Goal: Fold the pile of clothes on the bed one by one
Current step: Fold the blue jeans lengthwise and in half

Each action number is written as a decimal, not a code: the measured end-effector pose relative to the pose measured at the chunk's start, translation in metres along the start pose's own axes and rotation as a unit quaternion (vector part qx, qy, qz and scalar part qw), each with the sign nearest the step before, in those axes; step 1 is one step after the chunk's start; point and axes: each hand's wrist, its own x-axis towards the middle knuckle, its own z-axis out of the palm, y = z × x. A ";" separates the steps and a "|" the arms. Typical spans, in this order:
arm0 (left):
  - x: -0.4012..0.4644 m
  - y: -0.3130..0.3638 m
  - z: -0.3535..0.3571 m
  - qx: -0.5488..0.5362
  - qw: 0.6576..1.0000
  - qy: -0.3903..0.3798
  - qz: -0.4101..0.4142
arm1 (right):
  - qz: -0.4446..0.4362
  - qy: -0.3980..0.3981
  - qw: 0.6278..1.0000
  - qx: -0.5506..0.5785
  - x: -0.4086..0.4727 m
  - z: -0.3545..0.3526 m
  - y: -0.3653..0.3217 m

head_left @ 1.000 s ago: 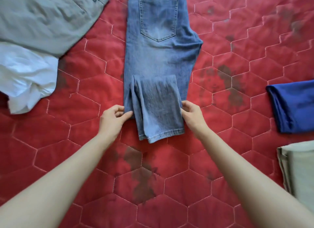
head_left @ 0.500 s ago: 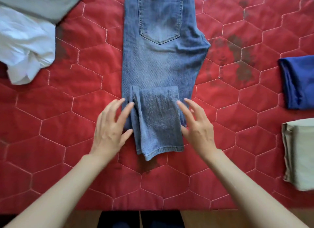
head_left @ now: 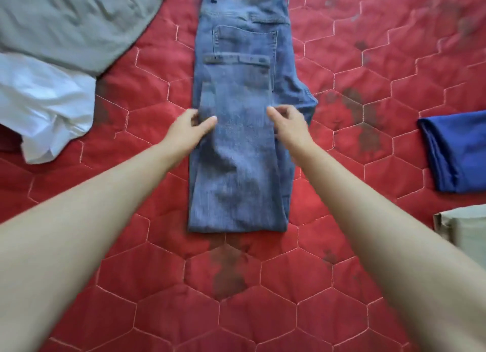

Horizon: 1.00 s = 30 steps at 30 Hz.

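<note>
We see the faded blue denim jeans point(head_left: 242, 131) lying lengthwise in the middle of the red hexagon-quilted bedspread point(head_left: 342, 286), legs doubled up over the back pocket. Our left hand point(head_left: 190, 129) pinches the left edge of the folded leg layer, thumb on top; our right hand point(head_left: 290, 127) grasps its right edge with curled fingers. A grey garment point(head_left: 71, 23) and white cloth point(head_left: 44, 107) sit toward the far-left corner; a folded dark blue garment point(head_left: 457, 152) and a beige one point(head_left: 465, 230) lie at the right edge
</note>
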 end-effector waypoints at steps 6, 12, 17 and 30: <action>-0.011 -0.025 0.003 0.002 0.995 -0.048 -0.090 | 0.015 0.002 0.998 -0.059 -0.049 0.018 0.049; -0.096 -0.062 -0.001 -0.055 0.990 -0.082 -0.103 | -0.015 0.003 0.996 -0.091 -0.133 0.007 0.102; -0.158 -0.085 0.000 -0.062 0.990 -0.069 -0.101 | -0.030 -0.005 0.990 -0.137 -0.175 -0.002 0.121; -0.222 -0.095 0.003 0.110 0.992 -0.045 -0.041 | -0.022 -0.026 0.985 -0.171 -0.214 -0.015 0.137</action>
